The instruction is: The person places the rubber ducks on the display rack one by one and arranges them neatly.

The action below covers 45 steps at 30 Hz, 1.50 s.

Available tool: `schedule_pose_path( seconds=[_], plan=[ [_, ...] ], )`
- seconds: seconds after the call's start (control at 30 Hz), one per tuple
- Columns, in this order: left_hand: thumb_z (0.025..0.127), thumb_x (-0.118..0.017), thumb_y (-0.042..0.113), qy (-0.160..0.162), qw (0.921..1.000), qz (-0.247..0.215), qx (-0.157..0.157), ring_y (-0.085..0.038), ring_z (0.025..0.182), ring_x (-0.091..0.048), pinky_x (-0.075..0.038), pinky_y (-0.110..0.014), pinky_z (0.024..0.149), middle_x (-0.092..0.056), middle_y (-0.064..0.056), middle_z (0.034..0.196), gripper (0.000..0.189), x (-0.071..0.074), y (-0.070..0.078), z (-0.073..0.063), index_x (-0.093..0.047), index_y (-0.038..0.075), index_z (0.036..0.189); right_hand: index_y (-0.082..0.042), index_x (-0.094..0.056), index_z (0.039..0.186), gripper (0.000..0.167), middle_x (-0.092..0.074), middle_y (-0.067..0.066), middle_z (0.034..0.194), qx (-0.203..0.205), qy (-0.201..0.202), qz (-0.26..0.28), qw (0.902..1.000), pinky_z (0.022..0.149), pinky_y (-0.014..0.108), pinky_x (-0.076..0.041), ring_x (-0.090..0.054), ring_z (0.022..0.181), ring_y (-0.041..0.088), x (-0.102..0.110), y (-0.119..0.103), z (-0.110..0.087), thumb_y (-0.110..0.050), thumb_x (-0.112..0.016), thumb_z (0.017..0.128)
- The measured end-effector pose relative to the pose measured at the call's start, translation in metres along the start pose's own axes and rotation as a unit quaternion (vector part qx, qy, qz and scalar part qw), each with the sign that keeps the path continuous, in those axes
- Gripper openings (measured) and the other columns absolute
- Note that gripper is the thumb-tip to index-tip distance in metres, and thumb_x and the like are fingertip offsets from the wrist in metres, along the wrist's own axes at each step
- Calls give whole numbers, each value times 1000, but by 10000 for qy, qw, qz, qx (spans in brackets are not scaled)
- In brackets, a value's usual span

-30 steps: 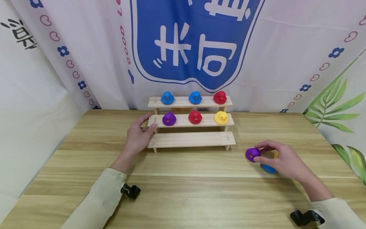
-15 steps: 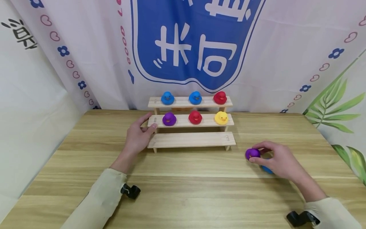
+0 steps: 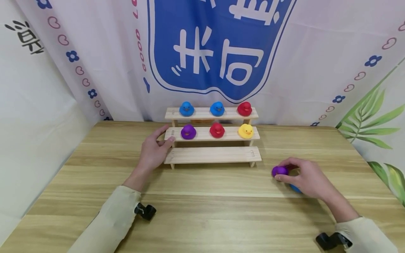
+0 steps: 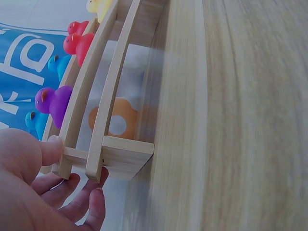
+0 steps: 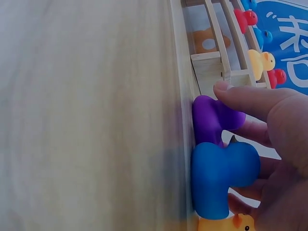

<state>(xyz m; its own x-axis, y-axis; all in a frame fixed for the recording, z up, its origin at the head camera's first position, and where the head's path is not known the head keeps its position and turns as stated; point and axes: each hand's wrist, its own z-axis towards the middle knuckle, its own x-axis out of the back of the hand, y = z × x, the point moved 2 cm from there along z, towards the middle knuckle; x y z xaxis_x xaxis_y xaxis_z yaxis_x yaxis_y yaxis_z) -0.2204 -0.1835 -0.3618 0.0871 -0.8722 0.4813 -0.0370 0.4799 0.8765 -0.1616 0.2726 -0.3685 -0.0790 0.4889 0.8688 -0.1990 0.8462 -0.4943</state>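
Note:
A three-tier wooden display shelf (image 3: 212, 155) stands at the back of the table. My left hand (image 3: 154, 151) grips its left end, thumb on the middle tier and fingers around the edge (image 4: 62, 197). To the right of the shelf, my right hand (image 3: 308, 177) pinches a purple rubber duck (image 3: 279, 171) between thumb and fingers, low at the tabletop. Against that duck sits a blue rubber duck (image 5: 211, 180), mostly under the hand in the head view. A yellow duck (image 5: 224, 225) shows at the bottom of the right wrist view, hidden by the hand from above.
On the top tier sit two blue ducks (image 3: 186, 109) and a red duck (image 3: 244, 109). The middle tier bears a purple duck (image 3: 188, 132), a red duck (image 3: 217, 130) and a yellow duck (image 3: 245, 131). A printed curtain (image 3: 126, 88) hangs behind the wooden table (image 3: 202, 214).
My right hand has moved slightly left, its thumb and fingers coming around the purple duck and covering the yellow one. The left hand stays on the shelf.

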Motion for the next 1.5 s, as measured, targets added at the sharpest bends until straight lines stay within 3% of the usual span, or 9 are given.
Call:
schedule_pose_path(
  seconds=[0.27, 0.43, 0.63, 0.77, 0.87, 1.0, 1.27, 1.43, 1.5],
  plan=[
    [108, -64, 31, -30, 9999, -138, 36, -13, 93, -70, -53, -22, 63, -43, -4, 170, 59, -1, 1, 1, -44, 26, 163, -12, -75, 120, 37, -76, 15, 120, 34, 97, 245, 9996, 94, 58, -59, -72, 114, 39, 3, -2, 1, -36, -83, 94],
    [108, -64, 31, -36, 9999, -167, 15, -17, 97, -71, -53, -21, 64, -42, -5, 170, 59, -1, 0, 1, -44, 25, 163, -11, -74, 122, 35, -75, 16, 125, 305, 167, 460, 9983, 100, 61, -57, -71, 119, 42, 5, -7, 5, -33, -82, 96],
    [108, -64, 33, -34, 9999, -138, 10, -20, 101, -73, -53, -21, 65, -42, -5, 170, 60, 1, 0, 0, -43, 25, 164, -12, -73, 125, 33, -73, 14, 131, 596, 361, 693, 9952, 99, 54, -59, -72, 115, 34, 7, -17, 12, -28, -81, 96],
    [108, -64, 32, -38, 9999, -138, 19, -17, 98, -72, -53, -21, 64, -42, -5, 170, 60, 1, 1, 0, -43, 25, 164, -14, -74, 126, 32, -71, 12, 135, 788, 486, 884, 9918, 98, 29, -61, -70, 114, 24, 5, -25, 16, -23, -82, 96],
    [108, -64, 31, -15, 9999, -114, -9, -17, 97, -72, -53, -20, 64, -43, -6, 170, 59, 1, 1, 0, -43, 24, 164, -13, -74, 126, 32, -71, 11, 135, 1000, 557, 1116, 9871, 95, 11, -54, -68, 112, 7, 4, -30, 19, -20, -81, 96],
    [108, -64, 31, 13, 10000, -63, -64, -17, 94, -71, -53, -21, 64, -44, -7, 169, 59, 1, 0, 0, -44, 24, 163, -12, -74, 127, 31, -71, 13, 135, 1291, 597, 1376, 9802, 96, 9, -53, -64, 113, -6, 4, -37, 22, -14, -80, 96],
    [108, -64, 31, -21, 9999, -128, -35, -9, 80, -67, -50, -22, 58, -42, -7, 170, 59, 1, 0, -1, -43, 25, 164, -16, -74, 130, 32, -69, 11, 143, 1449, 464, 1478, 9772, 102, 12, -51, -67, 128, 31, 1, -54, 28, -15, -78, 98],
    [108, -63, 31, -38, 9999, -99, -57, -9, 86, -69, -51, -21, 60, -42, -7, 170, 60, 1, 0, -1, -43, 25, 164, -17, -72, 130, 34, -70, 9, 139, 1412, 352, 1675, 9751, 103, 15, -52, -66, 130, 31, -1, -65, 34, -14, -80, 97],
    [108, -63, 31, -40, 9999, -93, -74, -10, 88, -70, -52, -21, 61, -42, -7, 171, 60, 1, 1, -1, -42, 24, 164, -17, -71, 129, 34, -70, 8, 139, 1393, 307, 1746, 9743, 105, 23, -55, -66, 130, 31, -3, -69, 37, -15, -80, 96]
  ],
)
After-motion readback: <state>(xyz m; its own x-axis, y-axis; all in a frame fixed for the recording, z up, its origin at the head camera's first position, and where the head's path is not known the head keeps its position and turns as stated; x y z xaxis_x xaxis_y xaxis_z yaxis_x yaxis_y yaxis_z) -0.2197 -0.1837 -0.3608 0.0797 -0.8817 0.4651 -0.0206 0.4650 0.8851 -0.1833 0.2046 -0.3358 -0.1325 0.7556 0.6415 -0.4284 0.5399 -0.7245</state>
